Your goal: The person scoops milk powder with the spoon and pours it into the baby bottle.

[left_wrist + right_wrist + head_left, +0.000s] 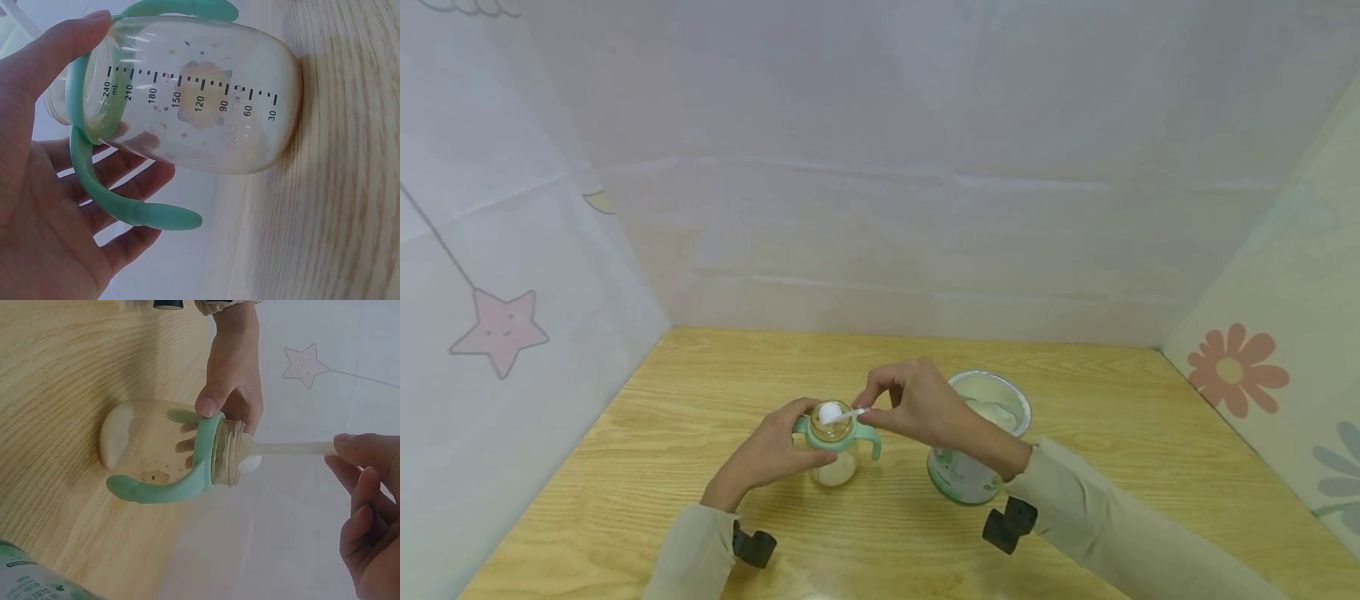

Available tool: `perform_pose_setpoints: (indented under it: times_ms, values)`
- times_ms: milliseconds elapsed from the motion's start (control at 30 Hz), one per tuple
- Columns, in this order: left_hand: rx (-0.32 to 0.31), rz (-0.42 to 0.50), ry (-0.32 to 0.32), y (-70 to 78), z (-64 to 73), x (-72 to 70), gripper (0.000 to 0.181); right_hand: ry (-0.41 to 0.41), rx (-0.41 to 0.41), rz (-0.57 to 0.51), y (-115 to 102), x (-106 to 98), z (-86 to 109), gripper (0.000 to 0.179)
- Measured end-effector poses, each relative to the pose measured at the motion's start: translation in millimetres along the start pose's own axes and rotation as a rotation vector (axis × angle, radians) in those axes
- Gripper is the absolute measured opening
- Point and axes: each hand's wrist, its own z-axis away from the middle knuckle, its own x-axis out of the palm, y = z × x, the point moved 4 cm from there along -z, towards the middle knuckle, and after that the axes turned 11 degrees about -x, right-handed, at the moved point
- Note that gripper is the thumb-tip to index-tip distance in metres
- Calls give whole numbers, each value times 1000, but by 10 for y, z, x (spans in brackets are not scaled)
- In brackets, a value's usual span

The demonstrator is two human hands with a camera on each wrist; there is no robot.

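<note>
A clear baby bottle [837, 473] with a mint-green two-handled collar [78, 94] stands upright on the table, its mouth uncapped. My left hand [775, 450] holds it round the collar, thumb on the near side and fingers behind. Pale stuff [117, 434] lies in the bottle's bottom. Between thumb and fingertips, my right hand [917, 404] pinches the handle end of a white measuring scoop [294, 449]. The scoop's bowl is at the bottle's mouth; how much it holds cannot be made out.
Right of the bottle, under my right forearm, stands an open white-and-green can [966, 479] with pale powder [992, 412] inside. The wooden table [662, 417] ends at a pale backdrop behind and at both sides.
</note>
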Motion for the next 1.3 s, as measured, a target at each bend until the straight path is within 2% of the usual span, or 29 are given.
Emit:
perform_pose_setpoints:
  times_ms: [367,767,933,1200,1300]
  values:
    - [-20,-4,-4,-15,0,6,67,41,-2,21,3,-52,-17,6]
    - [-8,3,-8,-7,1,8,68,102,50,36,46,-101,-15,6]
    - [-20,8,-8,4,5,11,69,118,34,26,30,-102,-16,6]
    - [-22,-5,-5,7,1,15,67,41,-9,3,16,-57,-13,7]
    - [-12,-1,-8,6,-2,16,66,37,-22,14,15,-59,-14,7]
